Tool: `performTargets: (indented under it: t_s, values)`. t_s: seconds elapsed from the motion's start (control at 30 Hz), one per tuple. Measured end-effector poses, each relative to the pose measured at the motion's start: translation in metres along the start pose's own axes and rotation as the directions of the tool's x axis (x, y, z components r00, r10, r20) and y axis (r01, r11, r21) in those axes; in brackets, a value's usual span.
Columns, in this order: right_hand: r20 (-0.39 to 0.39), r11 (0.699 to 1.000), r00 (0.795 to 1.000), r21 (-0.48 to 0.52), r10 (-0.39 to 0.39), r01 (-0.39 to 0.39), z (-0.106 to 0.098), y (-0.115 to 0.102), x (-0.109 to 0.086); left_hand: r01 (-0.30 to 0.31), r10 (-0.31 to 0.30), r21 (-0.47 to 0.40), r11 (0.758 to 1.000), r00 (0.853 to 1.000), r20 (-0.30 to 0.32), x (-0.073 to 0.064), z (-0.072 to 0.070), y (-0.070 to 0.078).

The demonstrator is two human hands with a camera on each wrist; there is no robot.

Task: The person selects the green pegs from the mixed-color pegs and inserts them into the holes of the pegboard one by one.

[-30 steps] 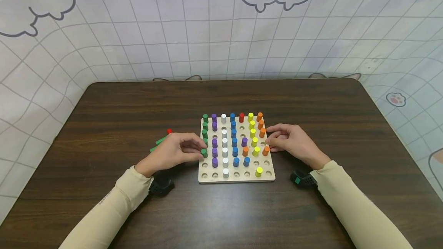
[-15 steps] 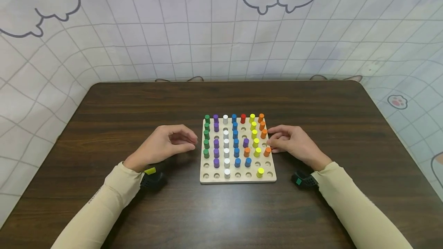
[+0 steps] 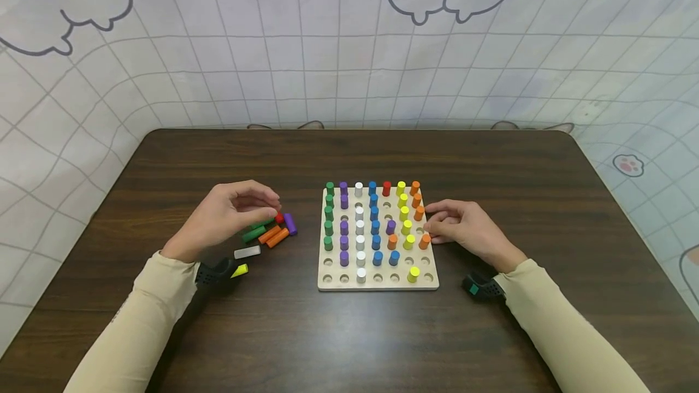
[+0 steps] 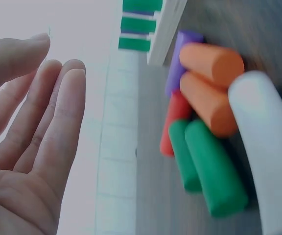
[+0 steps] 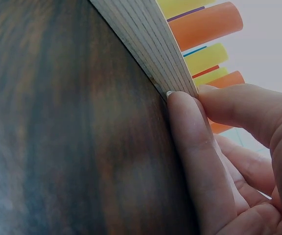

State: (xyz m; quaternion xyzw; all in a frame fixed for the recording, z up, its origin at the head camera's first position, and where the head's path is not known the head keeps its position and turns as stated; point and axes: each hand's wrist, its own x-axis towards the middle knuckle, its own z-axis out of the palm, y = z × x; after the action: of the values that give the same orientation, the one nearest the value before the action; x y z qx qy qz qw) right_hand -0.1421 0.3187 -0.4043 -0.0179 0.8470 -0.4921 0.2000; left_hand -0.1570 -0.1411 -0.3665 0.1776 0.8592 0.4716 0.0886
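Note:
A square wooden pegboard [image 3: 335, 270] with columns of coloured pegs lies on the table. Beside its left edge my left hand [image 3: 224, 217] hovers over a loose pile of pegs. Its thumb stands apart from the fingers [image 4: 67, 103], with nothing between them in the left wrist view. The pile holds green pegs [image 3: 253, 234], orange pegs [image 3: 278, 238], a red peg [image 3: 280, 218], a purple peg [image 3: 290, 224] and a white peg [image 3: 247, 251]. At the board's right edge my right hand [image 3: 464, 226] grips the wood, thumb on top and index finger along the side.
A yellow peg [image 3: 239, 270] lies near the left wrist's black camera [image 3: 215, 272]. Bare holes show in the board's front rows and in the column below the red peg [image 3: 386, 188]. A white grid-patterned cloth [image 3: 349, 47] hangs behind the dark wood table [image 3: 382, 344].
My left hand has let go of a green peg in the board's left column and moved left over the loose pegs, uncovering several. My right hand keeps its place at the board's edge.

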Motion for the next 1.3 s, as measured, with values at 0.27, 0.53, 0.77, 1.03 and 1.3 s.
performTargets:
  t_s: [0.27, 0.53, 0.77, 1.03, 1.3]
  values:
    - [-0.003, 1.000, 1.000, 0.000, 0.012, -0.012, 0.000, 0.002, 0.002, 0.059, -0.059, 0.034, 0.998, 0.998, -0.007, -0.004, -0.012, -0.015]
    - [-0.009, 1.000, 1.000, -0.002, 0.012, -0.012, -0.002, 0.002, 0.001, 0.066, -0.070, 0.117, 0.991, 0.997, 0.028, -0.002, -0.018, -0.027]
    - [-0.001, 1.000, 1.000, 0.000, 0.010, -0.010, -0.001, 0.001, 0.001, 0.073, -0.082, 0.199, 0.977, 0.996, 0.036, -0.001, -0.019, -0.037]
    - [-0.006, 1.000, 1.000, -0.019, 0.008, -0.008, -0.002, 0.002, 0.002, 0.077, -0.089, 0.180, 0.981, 0.994, 0.065, -0.002, -0.017, -0.039]
    - [-0.005, 1.000, 1.000, -0.016, 0.008, -0.008, -0.001, 0.004, 0.003, 0.069, -0.083, 0.180, 0.981, 0.994, 0.070, -0.001, -0.014, -0.041]
